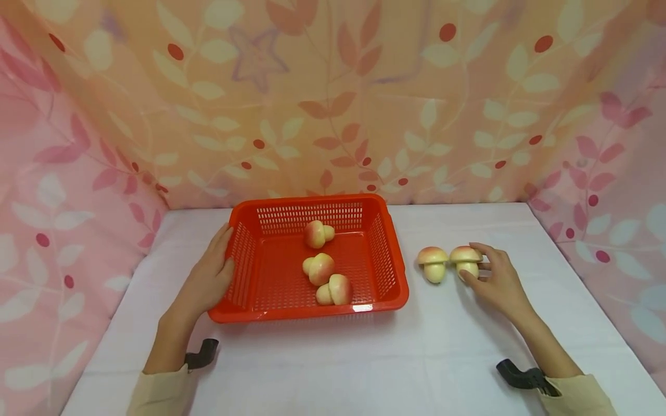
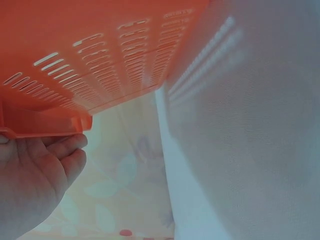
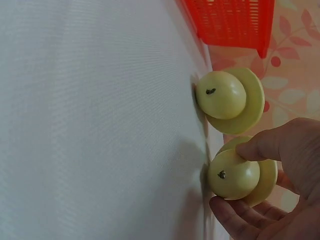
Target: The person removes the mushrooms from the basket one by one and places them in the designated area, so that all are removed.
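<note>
A red plastic basket [image 1: 312, 315] with slotted walls stands on the table. My left hand [image 1: 210, 277] rests against its left side, fingers along the rim; the left wrist view shows the fingertips [image 2: 75, 145] touching the rim's edge. To the right of the basket, two toy mushrooms with pinkish-yellow caps and pale stems lie side by side. My right hand [image 1: 494, 283] holds the right-hand mushroom [image 1: 465, 258], thumb on its stem and fingers round its far side. The other mushroom [image 1: 433, 263] lies just left of it. Part of the held mushroom is hidden by the hand.
Inside the basket lie three more toy mushrooms: one toward the back [image 1: 318, 234], one in the middle [image 1: 319, 268] and one by the front wall [image 1: 335, 290]. A white cloth [image 1: 333, 364] covers the table. Floral curtains [image 1: 333, 104] hang behind and at both sides.
</note>
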Motion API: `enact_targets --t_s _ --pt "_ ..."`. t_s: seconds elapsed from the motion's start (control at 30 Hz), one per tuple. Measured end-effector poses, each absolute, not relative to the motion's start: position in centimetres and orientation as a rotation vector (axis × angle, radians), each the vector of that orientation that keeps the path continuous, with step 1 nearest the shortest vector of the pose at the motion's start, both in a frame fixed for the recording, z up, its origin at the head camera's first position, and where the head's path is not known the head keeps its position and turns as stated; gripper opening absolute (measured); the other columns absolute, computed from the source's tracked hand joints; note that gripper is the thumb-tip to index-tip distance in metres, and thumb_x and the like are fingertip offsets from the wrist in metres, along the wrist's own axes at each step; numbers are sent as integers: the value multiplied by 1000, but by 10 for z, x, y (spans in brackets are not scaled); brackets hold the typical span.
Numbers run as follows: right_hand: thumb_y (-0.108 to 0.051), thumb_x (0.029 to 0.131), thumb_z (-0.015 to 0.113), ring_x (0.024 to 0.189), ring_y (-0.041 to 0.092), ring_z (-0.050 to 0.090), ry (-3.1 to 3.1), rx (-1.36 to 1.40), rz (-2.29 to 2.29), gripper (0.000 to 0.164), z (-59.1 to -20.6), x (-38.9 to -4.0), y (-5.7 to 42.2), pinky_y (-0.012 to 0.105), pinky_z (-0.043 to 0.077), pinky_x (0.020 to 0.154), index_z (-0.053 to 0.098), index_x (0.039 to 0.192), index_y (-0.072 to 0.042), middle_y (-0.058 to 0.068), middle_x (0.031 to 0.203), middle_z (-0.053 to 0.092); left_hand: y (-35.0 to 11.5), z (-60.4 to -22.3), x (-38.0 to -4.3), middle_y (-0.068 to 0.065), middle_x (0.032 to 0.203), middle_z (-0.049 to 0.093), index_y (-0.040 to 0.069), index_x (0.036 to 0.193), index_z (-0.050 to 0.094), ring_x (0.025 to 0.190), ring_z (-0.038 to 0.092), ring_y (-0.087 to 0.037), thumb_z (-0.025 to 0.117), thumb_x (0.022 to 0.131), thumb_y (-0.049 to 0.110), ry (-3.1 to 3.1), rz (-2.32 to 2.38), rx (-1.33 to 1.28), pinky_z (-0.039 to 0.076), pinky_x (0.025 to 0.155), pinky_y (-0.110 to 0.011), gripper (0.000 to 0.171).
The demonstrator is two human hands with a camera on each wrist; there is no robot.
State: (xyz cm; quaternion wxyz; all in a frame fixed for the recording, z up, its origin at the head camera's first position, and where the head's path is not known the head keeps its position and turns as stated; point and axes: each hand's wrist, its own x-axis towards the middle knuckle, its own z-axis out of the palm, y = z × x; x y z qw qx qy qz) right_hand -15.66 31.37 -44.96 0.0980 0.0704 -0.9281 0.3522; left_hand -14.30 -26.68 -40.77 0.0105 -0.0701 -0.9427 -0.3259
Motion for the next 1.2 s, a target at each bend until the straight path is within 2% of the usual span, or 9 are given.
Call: enact_targets --t_s 0.23,0.47,0.63,0.87,0.93,1.03,1.13,1.2 --pt "-4 87 82 101 57 70 -2758 238 1006 66 -455 -161 315 3 50 69 52 144 7 40 130 48 -266 -405 -145 -15 180 9 4 170 13 163 18 -45 40 107 12 -2942 -984 -231 22 127 -71 69" --pt "-3 87 82 100 57 69 -2725 254 1004 66 -455 -160 315 0 47 69 52 144 8 39 128 49 -264 -405 -147 -15 180 8 6 170 12 164 17 -44 40 107 13 -2955 -988 -232 21 128 -71 70" --pt "-4 86 82 104 55 64 -2738 272 958 65 -452 -165 310 2 46 69 52 143 7 40 128 50 -265 -402 -144 -14 180 7 6 171 11 164 16 -45 39 107 13 -2969 -991 -199 21 127 -72 70" --pt "-11 88 83 105 52 65 -2790 209 927 74 -448 -164 308 5 46 70 47 150 7 40 132 48 -266 -401 -143 -15 180 8 6 171 11 164 17 -44 39 108 13 -2962 -987 -212 22 127 -72 69" --pt "-16 89 83 106 52 67 -2812 178 897 77 -446 -161 308 15 51 74 44 152 6 40 133 47 -266 -401 -143 -15 180 8 6 171 12 164 17 -44 39 108 13 -2959 -990 -213 22 127 -72 69" --pt "-22 90 82 106 52 69 -2839 133 853 82 -442 -158 307 39 58 80 41 155 4 40 135 46 -266 -402 -143 -15 180 8 6 171 12 164 17 -44 38 108 14 -2957 -997 -213 22 127 -72 68" --pt "-25 91 82 110 54 66 -2843 125 825 82 -439 -155 307 62 56 84 40 156 4 41 137 45 -265 -403 -143 -15 180 8 6 171 12 164 17 -44 38 108 14 -2959 -995 -208 22 127 -72 68" --pt "-24 91 82 111 54 64 -2838 127 815 80 -437 -153 307 66 53 83 42 155 3 41 138 44 -265 -403 -143 -16 180 9 5 170 13 164 18 -45 39 108 13 -2955 -989 -211 22 127 -72 68"
